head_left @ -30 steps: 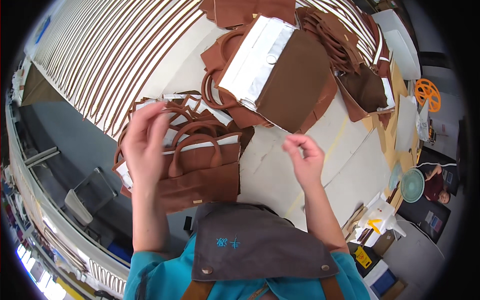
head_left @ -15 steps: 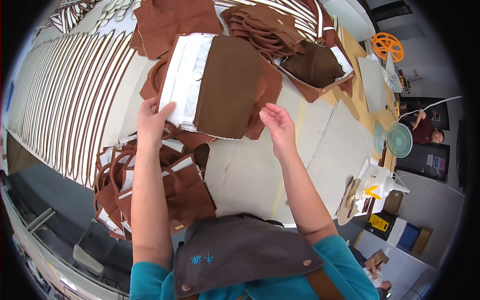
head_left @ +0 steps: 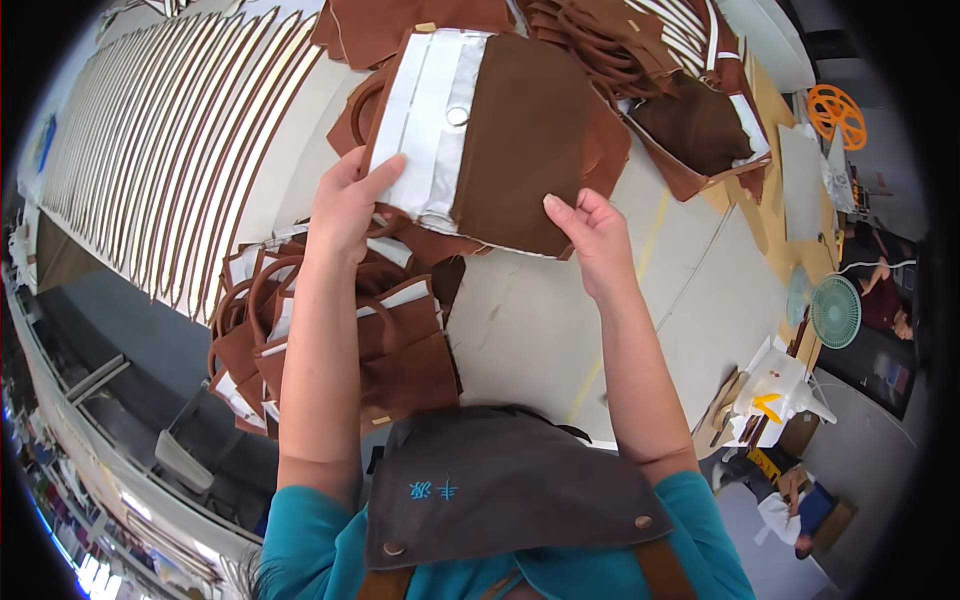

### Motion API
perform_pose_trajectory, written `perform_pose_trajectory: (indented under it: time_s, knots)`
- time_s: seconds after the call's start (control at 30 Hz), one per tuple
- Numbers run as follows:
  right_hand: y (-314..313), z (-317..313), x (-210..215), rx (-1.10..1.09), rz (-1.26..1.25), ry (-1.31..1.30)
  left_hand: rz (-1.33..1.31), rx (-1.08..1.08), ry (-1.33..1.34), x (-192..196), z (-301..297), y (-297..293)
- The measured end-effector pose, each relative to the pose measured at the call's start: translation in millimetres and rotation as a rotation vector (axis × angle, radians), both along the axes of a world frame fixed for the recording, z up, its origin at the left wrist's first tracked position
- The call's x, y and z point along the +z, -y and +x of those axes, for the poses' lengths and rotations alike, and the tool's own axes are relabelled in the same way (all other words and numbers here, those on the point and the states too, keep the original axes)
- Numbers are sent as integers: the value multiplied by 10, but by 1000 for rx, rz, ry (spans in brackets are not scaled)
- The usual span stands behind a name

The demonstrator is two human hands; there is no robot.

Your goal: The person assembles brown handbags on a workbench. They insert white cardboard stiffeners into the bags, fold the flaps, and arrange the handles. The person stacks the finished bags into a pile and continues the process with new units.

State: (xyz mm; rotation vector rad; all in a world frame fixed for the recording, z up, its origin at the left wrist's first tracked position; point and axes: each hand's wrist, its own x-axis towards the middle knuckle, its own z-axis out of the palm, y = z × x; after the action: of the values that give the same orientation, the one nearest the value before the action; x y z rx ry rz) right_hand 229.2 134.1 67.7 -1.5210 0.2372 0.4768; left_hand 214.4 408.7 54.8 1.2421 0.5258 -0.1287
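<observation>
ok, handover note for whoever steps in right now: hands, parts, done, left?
Left hand: gripping the left, white-lined edge of the brown panel.
Right hand: pinching the panel's lower right edge.
Panel is held over the table, above other brown pieces.
Done, it seems: a pile of handled bags lies at the near left under the left forearm.
Left, probably: this panel, the loose handles and the open bag further back.
</observation>
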Motion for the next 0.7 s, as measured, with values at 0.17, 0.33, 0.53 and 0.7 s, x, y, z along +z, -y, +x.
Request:
perform_pose_trajectory:
  time_s: [0.17, 0.33, 0.53, 0.7]
  knots:
    - [-117, 38, 261, 1, 157, 18, -54, -7, -48, 144, -7, 9]
    - [-121, 40, 321, -25, 205, 31, -3, 3, -5, 118, -11, 26]
    - [-178, -98, 421, -75, 125, 138, 73, -4, 60, 102, -118, 33]
    - [14, -187, 278, -59, -29, 279, 202, -94, 172, 108, -182, 164]
